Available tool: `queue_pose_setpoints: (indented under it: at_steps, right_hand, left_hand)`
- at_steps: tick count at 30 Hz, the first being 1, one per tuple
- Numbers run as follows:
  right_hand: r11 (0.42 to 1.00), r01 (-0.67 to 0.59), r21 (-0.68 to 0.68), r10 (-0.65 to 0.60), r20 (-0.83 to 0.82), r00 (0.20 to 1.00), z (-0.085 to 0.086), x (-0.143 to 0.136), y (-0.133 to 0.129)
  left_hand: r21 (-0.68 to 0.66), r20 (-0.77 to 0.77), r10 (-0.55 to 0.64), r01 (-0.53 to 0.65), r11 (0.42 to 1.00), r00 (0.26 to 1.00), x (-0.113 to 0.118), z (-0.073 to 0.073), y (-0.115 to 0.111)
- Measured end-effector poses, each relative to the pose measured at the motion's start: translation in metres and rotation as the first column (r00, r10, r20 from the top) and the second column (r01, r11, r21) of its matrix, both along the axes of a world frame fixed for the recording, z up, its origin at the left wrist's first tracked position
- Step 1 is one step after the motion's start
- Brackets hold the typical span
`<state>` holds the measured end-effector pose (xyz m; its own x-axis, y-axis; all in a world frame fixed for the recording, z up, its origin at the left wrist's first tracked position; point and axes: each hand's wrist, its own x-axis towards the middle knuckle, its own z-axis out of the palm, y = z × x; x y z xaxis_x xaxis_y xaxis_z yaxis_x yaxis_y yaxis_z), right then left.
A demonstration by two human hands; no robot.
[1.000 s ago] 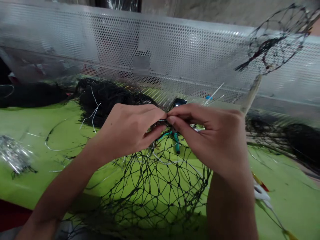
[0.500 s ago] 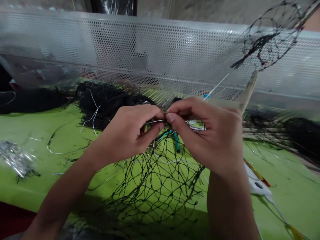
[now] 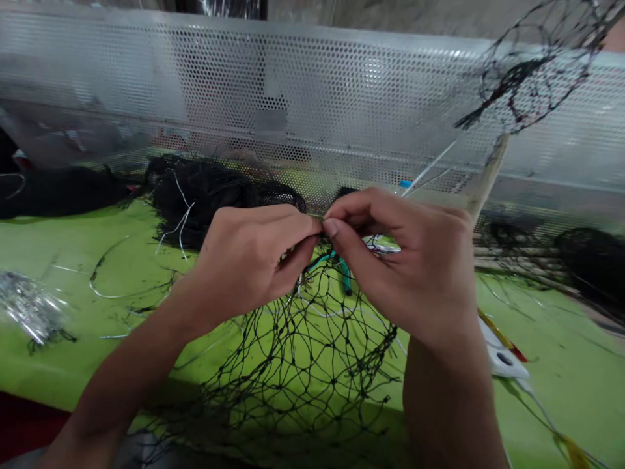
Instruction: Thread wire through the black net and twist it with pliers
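Observation:
A black knotted net (image 3: 312, 352) hangs from between my two hands, spreading down over the green table. My left hand (image 3: 254, 260) is closed, its thumb and forefinger pinched on the net's top edge. Fingertip to fingertip with it, my right hand (image 3: 400, 260) pinches the same edge from the right. The exact strand at the fingertips is too small to make out. Behind the net lie green-handled pliers (image 3: 346, 277), partly hidden by the mesh and my right hand.
A perforated metal panel (image 3: 342, 98) stands behind the green table (image 3: 117, 260). Black net bundles (image 3: 205, 195) lie before it. Clear shiny strips (image 3: 32, 306) are at left, a white power strip (image 3: 505, 358) at right. Another net (image 3: 532, 78) hangs upper right on a stick.
My left fingers have closed in; the shiny metal piece seen between them before no longer shows. The view has shifted slightly. My right hand has kept its pinch.

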<state>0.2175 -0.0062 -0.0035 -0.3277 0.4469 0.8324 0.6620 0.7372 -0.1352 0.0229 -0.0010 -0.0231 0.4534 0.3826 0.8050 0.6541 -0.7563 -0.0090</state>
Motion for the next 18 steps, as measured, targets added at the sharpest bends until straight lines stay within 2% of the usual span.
queue_pose_setpoints:
  at_steps: [4,8,10,12,15,18]
  right_hand:
    - [0.999,0.001,-0.045,-0.003,-0.041,0.999,0.0,0.0,0.0]
    - [0.993,0.005,-0.114,-0.016,-0.098,0.995,0.0,0.002,0.0]
    - [0.991,0.001,-0.134,-0.018,-0.125,0.992,-0.001,0.003,0.001]
    - [0.992,0.005,-0.125,-0.022,-0.132,0.991,-0.001,0.003,0.001]
    - [0.996,0.022,-0.091,-0.031,-0.103,0.994,-0.002,0.0,0.002]
    - [0.998,0.054,-0.018,-0.054,-0.045,0.998,-0.002,-0.003,0.001]
  left_hand:
    - [0.139,-0.071,0.074,-0.064,0.988,0.995,0.004,-0.003,0.0]
    - [0.324,-0.086,0.137,-0.103,0.941,0.987,0.007,-0.01,0.004]
    - [0.347,-0.08,0.164,-0.126,0.929,0.983,0.009,-0.012,0.005]
    - [0.266,-0.072,0.148,-0.124,0.956,0.986,0.01,-0.012,0.006]
    - [0.017,0.009,0.03,-0.03,0.999,1.0,0.009,-0.006,0.006]
    - [-0.183,0.097,-0.076,0.093,0.979,0.992,0.005,0.002,0.005]
